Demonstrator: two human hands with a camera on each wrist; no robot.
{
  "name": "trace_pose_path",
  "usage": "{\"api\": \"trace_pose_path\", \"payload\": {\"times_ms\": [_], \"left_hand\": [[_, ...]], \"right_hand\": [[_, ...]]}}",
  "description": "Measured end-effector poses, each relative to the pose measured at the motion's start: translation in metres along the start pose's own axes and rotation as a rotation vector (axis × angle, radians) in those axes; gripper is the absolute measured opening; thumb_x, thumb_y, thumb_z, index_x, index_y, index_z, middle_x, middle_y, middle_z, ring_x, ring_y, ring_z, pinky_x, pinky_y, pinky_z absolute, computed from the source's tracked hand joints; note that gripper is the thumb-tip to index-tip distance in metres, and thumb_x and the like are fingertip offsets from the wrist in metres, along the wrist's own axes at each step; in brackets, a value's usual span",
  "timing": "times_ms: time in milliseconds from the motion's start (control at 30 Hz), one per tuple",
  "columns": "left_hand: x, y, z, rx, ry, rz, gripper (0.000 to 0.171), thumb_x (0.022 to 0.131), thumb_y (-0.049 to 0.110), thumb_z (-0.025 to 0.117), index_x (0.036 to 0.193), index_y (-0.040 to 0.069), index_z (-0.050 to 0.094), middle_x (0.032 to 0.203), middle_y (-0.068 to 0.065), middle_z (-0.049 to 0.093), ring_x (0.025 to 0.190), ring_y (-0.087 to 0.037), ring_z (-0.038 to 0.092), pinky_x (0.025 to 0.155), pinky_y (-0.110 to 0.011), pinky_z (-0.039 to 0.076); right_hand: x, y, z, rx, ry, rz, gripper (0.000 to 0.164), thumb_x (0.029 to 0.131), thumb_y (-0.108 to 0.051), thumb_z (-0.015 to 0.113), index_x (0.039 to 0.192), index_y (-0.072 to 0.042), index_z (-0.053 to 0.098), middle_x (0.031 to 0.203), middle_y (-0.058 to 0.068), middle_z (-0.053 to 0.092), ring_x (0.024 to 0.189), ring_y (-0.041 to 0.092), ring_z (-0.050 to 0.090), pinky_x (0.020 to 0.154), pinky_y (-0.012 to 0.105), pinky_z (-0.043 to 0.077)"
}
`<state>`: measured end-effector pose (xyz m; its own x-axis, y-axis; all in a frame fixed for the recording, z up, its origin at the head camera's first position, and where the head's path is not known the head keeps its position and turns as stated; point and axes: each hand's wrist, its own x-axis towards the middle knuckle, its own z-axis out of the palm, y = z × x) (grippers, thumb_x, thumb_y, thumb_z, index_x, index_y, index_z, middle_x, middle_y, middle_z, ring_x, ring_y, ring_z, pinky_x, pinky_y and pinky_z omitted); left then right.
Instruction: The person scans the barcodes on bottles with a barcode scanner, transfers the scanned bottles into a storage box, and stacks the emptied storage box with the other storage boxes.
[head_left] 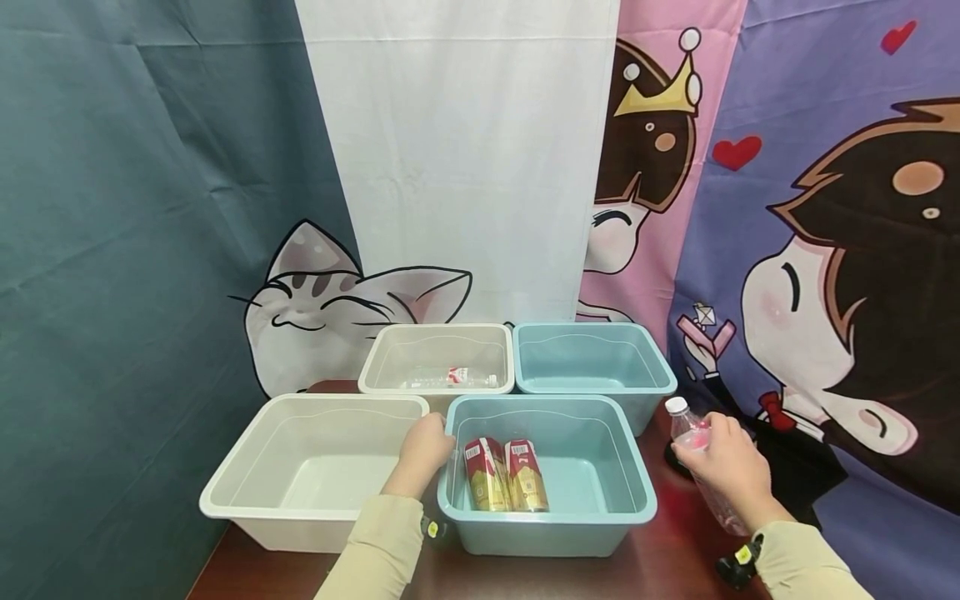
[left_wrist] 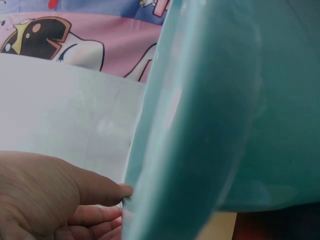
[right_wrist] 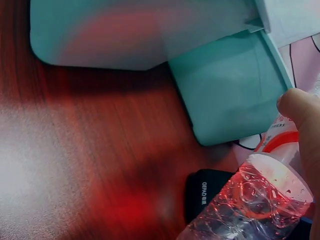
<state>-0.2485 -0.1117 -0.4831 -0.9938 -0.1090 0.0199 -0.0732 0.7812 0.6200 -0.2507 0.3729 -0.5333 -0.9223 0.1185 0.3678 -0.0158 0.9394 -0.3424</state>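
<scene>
My left hand (head_left: 427,446) is at the left rim of the front blue bin (head_left: 555,518); the left wrist view shows the thumb (left_wrist: 107,190) on the rim's edge, fingers curled below it. Two red-and-gold cans (head_left: 527,475) lie side by side in that bin, near its left wall. To the bin's right, my right hand (head_left: 723,458) grips a clear plastic bottle (head_left: 720,504) with a white cap and a red-and-white label. The bottle leans, cap up and away from me. Its clear base (right_wrist: 250,200) faces the camera in the right wrist view.
A white bin (head_left: 258,529) stands front left. Behind are another white bin (head_left: 437,332) with a clear bottle (head_left: 457,377) lying in it, and a second blue bin (head_left: 592,330). A black object (right_wrist: 205,192) lies on the brown table (head_left: 675,575). Printed cloth hangs behind.
</scene>
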Motion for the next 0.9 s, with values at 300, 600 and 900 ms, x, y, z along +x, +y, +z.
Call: {"api": "trace_pose_path", "payload": {"times_ms": [300,600,900], "left_hand": [[0.001,-0.001,0.001,-0.007,-0.006,0.009,0.022,0.086,0.002,0.068,0.106,-0.006,0.066,0.091,-0.015,0.070,0.078,-0.024,0.067,0.077,-0.043,0.062],[0.001,-0.002,0.002,-0.015,-0.007,0.009,0.022,0.087,0.003,0.068,0.107,-0.006,0.066,0.093,-0.016,0.070,0.080,-0.025,0.068,0.077,-0.043,0.062],[0.001,-0.003,0.002,-0.005,-0.002,0.011,0.022,0.087,0.003,0.068,0.107,-0.006,0.066,0.093,-0.016,0.070,0.081,-0.026,0.069,0.078,-0.043,0.062]], "right_hand": [[-0.002,0.003,0.013,-0.027,0.052,-0.028,0.076,0.069,-0.046,0.088,0.112,0.002,0.049,0.097,0.024,0.053,0.087,0.042,0.053,0.064,0.062,0.050],[-0.003,0.003,0.026,-0.037,0.089,-0.022,0.077,0.065,-0.046,0.091,0.110,0.001,0.050,0.098,0.024,0.053,0.087,0.043,0.053,0.061,0.061,0.047],[-0.004,-0.001,0.028,-0.057,0.109,-0.044,0.078,0.064,-0.043,0.092,0.109,0.003,0.049,0.099,0.027,0.052,0.087,0.045,0.052,0.064,0.063,0.048]]}}
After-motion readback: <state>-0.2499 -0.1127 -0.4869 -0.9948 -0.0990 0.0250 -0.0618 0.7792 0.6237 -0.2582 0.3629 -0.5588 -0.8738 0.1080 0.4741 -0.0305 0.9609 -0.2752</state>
